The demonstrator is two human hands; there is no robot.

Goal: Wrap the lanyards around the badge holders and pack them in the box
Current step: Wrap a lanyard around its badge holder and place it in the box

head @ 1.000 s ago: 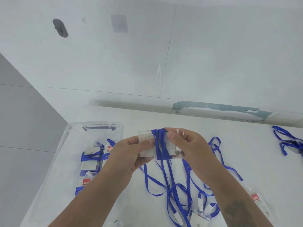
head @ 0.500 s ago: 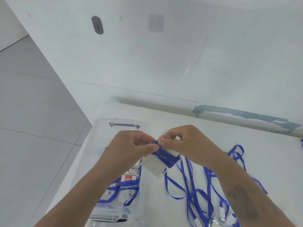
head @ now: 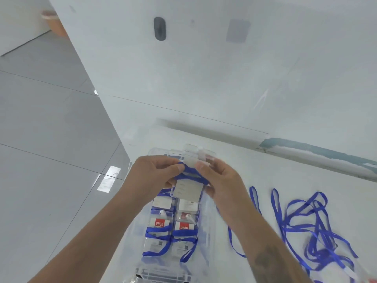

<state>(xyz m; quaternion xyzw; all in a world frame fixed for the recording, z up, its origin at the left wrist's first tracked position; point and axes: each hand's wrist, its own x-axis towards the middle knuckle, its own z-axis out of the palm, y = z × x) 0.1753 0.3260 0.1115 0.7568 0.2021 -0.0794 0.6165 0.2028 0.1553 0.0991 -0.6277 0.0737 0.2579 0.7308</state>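
Clear glossy plastic box (head: 206,237), blue woven cloth lanyards (head: 312,227), matt white table (head: 285,180), glossy floor tiles (head: 51,139).

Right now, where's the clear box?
Head view, centre-bottom: the clear box sits on the white table, below both hands, left of the loose blue lanyards.

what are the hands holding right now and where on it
Both hands, left and right, pinch one badge holder at its lanyard-wrapped middle.

Looks like you're in some plain office or back room, can't tell which exactly. You've got a white table (head: 285,180) pushed against a bare white wall (head: 204,68), glossy grey floor tiles (head: 51,139), and a clear plastic box (head: 206,242) of badge holders (head: 161,223) with loose blue lanyards (head: 306,225).
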